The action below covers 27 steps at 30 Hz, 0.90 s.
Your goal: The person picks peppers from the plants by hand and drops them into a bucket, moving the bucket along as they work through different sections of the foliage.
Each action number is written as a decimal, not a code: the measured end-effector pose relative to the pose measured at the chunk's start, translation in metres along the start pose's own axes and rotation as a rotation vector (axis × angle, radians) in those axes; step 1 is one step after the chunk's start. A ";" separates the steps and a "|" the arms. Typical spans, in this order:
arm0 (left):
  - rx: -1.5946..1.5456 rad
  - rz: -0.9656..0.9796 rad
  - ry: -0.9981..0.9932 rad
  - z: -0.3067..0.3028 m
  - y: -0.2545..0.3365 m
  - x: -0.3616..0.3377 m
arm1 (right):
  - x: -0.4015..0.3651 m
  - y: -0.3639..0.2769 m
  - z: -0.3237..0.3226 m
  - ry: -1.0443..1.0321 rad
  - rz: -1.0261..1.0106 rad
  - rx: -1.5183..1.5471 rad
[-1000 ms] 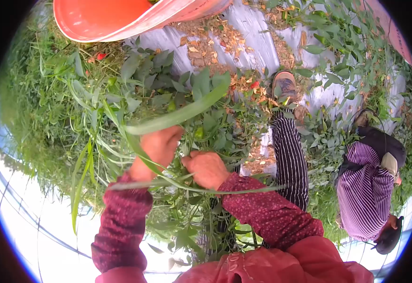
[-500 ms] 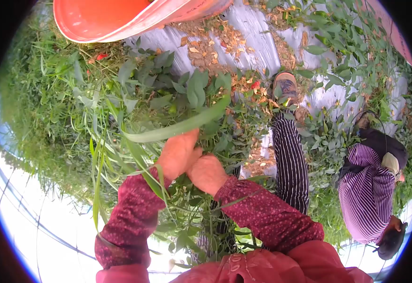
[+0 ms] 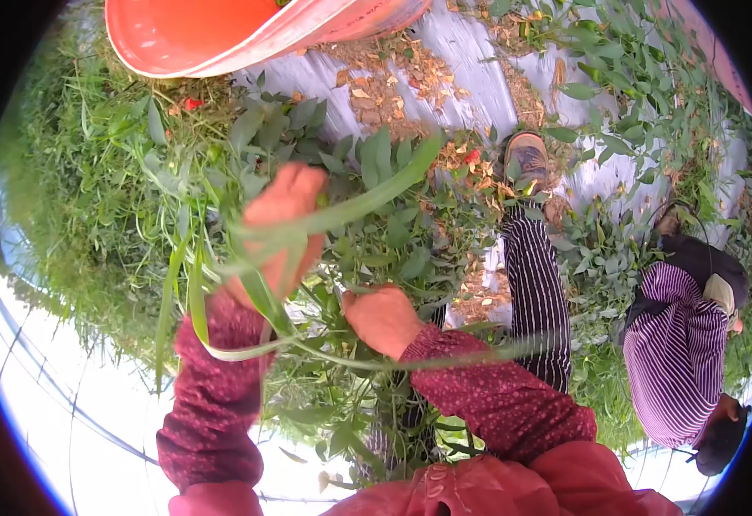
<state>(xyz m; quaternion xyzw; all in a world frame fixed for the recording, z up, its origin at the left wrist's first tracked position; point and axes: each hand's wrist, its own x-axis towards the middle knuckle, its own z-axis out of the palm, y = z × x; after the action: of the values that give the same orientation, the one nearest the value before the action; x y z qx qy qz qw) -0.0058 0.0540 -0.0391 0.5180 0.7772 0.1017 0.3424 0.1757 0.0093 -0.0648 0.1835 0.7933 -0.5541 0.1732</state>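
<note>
My left hand (image 3: pixel 280 232) is raised among long grass blades (image 3: pixel 385 193) and leafy plants, blurred by motion; its fingers point up and a blade crosses in front of it, so what it holds cannot be made out. Lower and to the right, my right hand (image 3: pixel 382 318) is closed low in the green foliage (image 3: pixel 410 245), with its fingertips at the stems. Whatever lies inside its fingers is hidden.
An orange bucket (image 3: pixel 195 39) lies tipped at the top left. A shoe (image 3: pixel 527 159) and striped trouser leg stand right of centre. Another person (image 3: pixel 681 331) bends among plants at the right. Grey plastic sheeting (image 3: pixel 471 73) with dry leaves runs between the plants.
My left hand has moved up and left, away from my right hand, which it was touching. My right hand stays nearly in place. The grass blades have swung.
</note>
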 end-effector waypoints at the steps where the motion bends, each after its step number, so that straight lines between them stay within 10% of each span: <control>1: 0.504 0.093 -0.076 -0.005 -0.007 0.009 | 0.000 0.000 0.001 -0.017 0.000 0.005; 2: 1.011 0.192 -0.149 -0.010 -0.014 0.012 | 0.001 0.001 0.001 -0.028 0.000 0.007; 5: 1.089 -0.006 -0.333 -0.028 -0.048 -0.017 | 0.002 0.002 -0.002 -0.062 -0.003 0.008; 14: 0.081 -0.357 -0.510 -0.029 0.015 -0.101 | 0.007 -0.007 -0.021 0.105 0.017 0.148; 21: -0.075 -0.211 -0.493 -0.027 0.018 -0.090 | 0.006 0.000 0.003 -0.012 0.040 0.165; 25: -0.468 -0.879 -0.334 -0.034 0.034 -0.009 | 0.001 0.001 0.006 0.020 0.002 0.120; 27: 0.051 -0.325 -0.288 0.007 -0.007 -0.008 | -0.002 0.001 0.006 -0.012 -0.001 0.113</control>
<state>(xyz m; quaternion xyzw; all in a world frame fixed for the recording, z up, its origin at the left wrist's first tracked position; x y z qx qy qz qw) -0.0043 0.0425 -0.0443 0.4035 0.7959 -0.0499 0.4485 0.1783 0.0040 -0.0668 0.1891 0.7598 -0.5992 0.1668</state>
